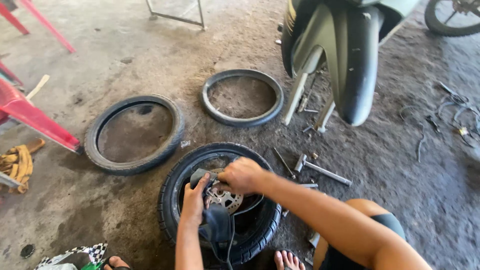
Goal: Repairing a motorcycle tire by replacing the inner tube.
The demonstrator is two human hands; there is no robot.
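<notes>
My right hand [243, 175] is curled into a loose fist over the hub of the wheel [220, 202], its fingers closed on something small at the edge of the brake disc [225, 198]; what it is I cannot make out under my knuckles. My left hand [194, 201] comes up from below, fingers wrapped around a dark, rubbery piece [200, 176] just beside the disc, the thumb lying along it. Below that wrist a dark folded inner tube [217, 226] lies across the wheel toward me.

The wheel lies flat on the stained concrete floor [410, 170], directly in front of me between my bare feet [286, 260], its black tyre on and the drilled silver disc facing up.

Just to the right of the wheel lie a metal T-handle wrench [320, 170] and a thin rod [283, 162]. Beyond the wheel, two loose tyres lie flat: a larger one [134, 134] to the left and a smaller one [242, 97] farther back. Behind the smaller one stands a motorcycle [345, 50] with no front wheel, its fork legs hanging bare. At the left edge are a red frame [35, 120] and a yellow rag [19, 161].
</notes>
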